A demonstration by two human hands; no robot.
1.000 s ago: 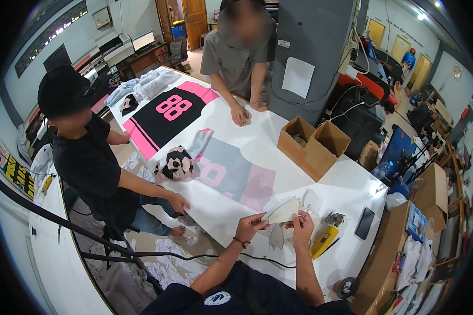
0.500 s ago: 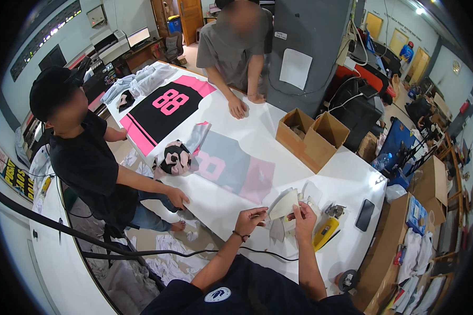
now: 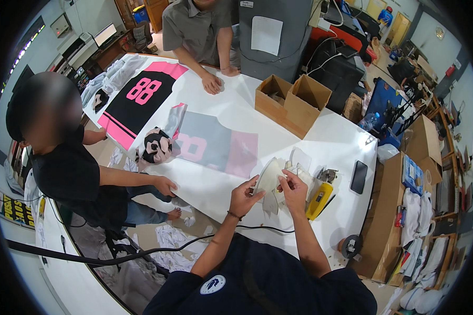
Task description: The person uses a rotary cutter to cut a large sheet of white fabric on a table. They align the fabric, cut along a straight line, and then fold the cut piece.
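Low over the white table [image 3: 215, 210], a cream, curved cut piece [image 3: 269, 177], perhaps cloth, is stretched between my hands. My left hand [image 3: 244, 197] is closed on its left edge, thumb on the near side. With fingertips pinched, my right hand [image 3: 294, 190] grips its right edge. More pale cut pieces [image 3: 301, 157] lie heaped just beyond and under it, partly hidden by my hands. To the right of my right hand rests a yellow-handled electric cutter [image 3: 320, 201] with a metal head.
Pale jersey panels [image 3: 215, 139], a bunched patterned cloth [image 3: 157, 146] and a black-and-pink jersey [image 3: 142, 97] lie leftward. Cardboard boxes [image 3: 294, 105] stand at the back, a phone [image 3: 358, 176] at right. A black cable [image 3: 178, 242] crosses in front. Two people stand at the table.
The view has shifted, so the table sits farther left and higher. My left hand has come in to grip the cream piece's left edge. The right hand still pinches the piece.
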